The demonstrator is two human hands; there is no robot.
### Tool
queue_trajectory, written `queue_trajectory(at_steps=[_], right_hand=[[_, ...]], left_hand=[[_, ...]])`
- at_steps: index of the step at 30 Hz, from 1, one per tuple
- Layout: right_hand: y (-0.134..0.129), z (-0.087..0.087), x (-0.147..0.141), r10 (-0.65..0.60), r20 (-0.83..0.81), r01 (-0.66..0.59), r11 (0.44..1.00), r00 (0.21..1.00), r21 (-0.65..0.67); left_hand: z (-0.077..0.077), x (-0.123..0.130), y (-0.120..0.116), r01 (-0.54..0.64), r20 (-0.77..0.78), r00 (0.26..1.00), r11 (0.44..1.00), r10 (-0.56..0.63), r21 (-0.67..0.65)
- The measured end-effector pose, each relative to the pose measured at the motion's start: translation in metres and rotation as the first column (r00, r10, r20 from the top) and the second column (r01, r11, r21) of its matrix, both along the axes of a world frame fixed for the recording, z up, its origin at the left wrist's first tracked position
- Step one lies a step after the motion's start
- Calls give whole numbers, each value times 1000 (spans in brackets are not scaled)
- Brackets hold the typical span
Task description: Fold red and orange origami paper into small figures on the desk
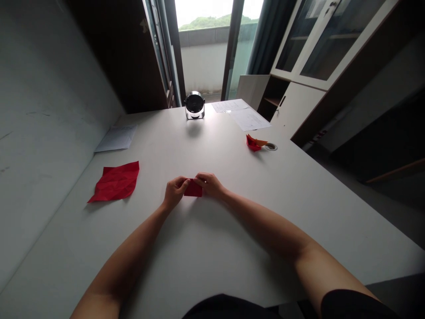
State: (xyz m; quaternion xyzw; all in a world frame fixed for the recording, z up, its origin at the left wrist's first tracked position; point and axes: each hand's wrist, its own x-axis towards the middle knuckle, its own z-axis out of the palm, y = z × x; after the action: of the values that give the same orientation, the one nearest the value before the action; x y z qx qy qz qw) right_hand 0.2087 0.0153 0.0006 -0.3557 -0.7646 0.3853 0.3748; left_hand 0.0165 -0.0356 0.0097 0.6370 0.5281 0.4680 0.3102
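A small piece of folded red paper [193, 189] is held just above or against the white desk [215, 248], on the person's side of a round black device [194, 104] that stands in a metallic bracket; whether the paper touches the desktop cannot be told. It looks like a compact, flat rectangle, deep red and matte, with a straight lower edge and crisp lower corners. Its upper edge and sides are partly covered by fingers, so the number of layers cannot be made out.

The left hand [175, 190] has a narrow grip, thumb and fingers pinching the paper's upper left part. The right hand [210, 184] also has a narrow grip, pinching the upper right, its thumb near the left thumb.

To the left of the round black device and nearer the person, a larger red sheet [116, 181] lies open, creased, with a lifted, wavy outline. To the device's right, also nearer the person, sits a red and orange origami piece [255, 142] with pointed tips, just beside a tape roll [272, 146]. Printed sheets [250, 118] lie right of the device.
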Motion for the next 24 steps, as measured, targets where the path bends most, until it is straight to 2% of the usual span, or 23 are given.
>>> queue_trajectory(at_steps=[4, 12, 16, 20, 24], right_hand=[[-1, -1, -1, 19, 1, -19, 1000, 1000, -10], [5, -7, 3, -16, -93, 4, 992, 996, -122], [8, -11, 3, -44, -99, 32, 993, 994, -115], [10, -14, 3, -46, -82, 39, 995, 996, -92], [9, -13, 3, -42, -73, 36, 996, 996, -83]], left_hand=[[0, 1, 0, 3, 80, 997, 1000, -1, -25], [-3, -2, 3, -84, 173, 981, 996, 86, -18], [-4, -3, 3, -92, 205, 974, 995, 98, -41], [-5, -2, 4, -63, 235, 969, 996, 75, -60], [-6, -1, 4, 11, 186, 983, 995, 7, -98]])
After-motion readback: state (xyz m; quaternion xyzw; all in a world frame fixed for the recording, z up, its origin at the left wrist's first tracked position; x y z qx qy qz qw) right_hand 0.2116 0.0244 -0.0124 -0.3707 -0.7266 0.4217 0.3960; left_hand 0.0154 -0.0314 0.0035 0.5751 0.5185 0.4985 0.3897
